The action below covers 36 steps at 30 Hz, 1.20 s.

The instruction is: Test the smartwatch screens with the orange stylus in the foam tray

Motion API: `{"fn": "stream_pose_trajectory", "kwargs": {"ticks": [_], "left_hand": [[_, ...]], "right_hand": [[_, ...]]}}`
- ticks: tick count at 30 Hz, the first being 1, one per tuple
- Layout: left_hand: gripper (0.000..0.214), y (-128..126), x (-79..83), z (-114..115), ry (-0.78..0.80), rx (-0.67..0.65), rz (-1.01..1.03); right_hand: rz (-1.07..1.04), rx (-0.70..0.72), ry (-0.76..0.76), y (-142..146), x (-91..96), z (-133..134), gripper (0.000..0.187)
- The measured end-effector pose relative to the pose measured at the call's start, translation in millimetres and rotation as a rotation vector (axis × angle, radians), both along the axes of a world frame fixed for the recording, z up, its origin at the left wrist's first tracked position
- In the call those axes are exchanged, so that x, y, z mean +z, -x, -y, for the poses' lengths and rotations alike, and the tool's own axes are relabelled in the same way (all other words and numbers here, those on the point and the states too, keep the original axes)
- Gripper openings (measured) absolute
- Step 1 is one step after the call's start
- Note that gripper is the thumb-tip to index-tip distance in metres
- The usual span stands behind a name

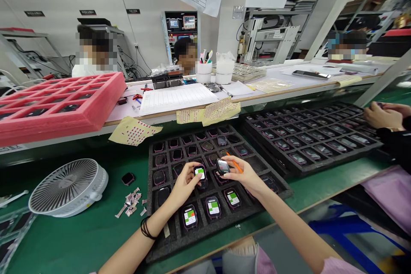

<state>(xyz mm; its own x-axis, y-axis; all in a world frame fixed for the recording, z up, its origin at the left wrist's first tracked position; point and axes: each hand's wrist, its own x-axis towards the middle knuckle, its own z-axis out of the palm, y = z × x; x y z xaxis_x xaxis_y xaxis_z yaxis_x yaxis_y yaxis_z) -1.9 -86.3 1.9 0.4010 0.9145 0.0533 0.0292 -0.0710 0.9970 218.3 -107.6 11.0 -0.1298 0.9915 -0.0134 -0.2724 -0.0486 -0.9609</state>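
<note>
A black foam tray [167, 239] lies on the green bench in front of me, its cells holding several small smartwatch bodies. My left hand [183, 185] pinches one watch body with a lit green screen [200, 173] just above the tray. My right hand [245, 176] holds a dark-screened watch body [222, 166] and an orange pen [235, 164] between its fingers. Three watches with lit screens [213, 206] sit in the tray's front row below my hands.
A second black tray of watches [321, 158] lies to the right, where another person's hands [382, 115] rest. A white fan [69, 186], a loose watch body [128, 178] and peeled film scraps [131, 204] lie left. A pink foam tray [61, 107] sits on the raised shelf.
</note>
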Motion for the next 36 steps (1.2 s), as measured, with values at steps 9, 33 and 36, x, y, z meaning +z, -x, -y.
{"fn": "stream_pose_trajectory", "kwargs": {"ticks": [9, 33, 36], "left_hand": [[0.032, 1, 0.6, -1, -0.020, 0.007, -0.015], [0.038, -1, 7.0, 2, 0.032, 0.013, 0.002], [0.038, -1, 7.8, 2, 0.028, 0.015, -0.003]], "right_hand": [[-0.024, 0.045, -0.007, -1, -6.0, 5, 0.060], [0.038, 0.013, -0.025, -1, -3.7, 9, 0.038], [0.052, 0.006, -0.020, 1, -1.6, 11, 0.037]]}}
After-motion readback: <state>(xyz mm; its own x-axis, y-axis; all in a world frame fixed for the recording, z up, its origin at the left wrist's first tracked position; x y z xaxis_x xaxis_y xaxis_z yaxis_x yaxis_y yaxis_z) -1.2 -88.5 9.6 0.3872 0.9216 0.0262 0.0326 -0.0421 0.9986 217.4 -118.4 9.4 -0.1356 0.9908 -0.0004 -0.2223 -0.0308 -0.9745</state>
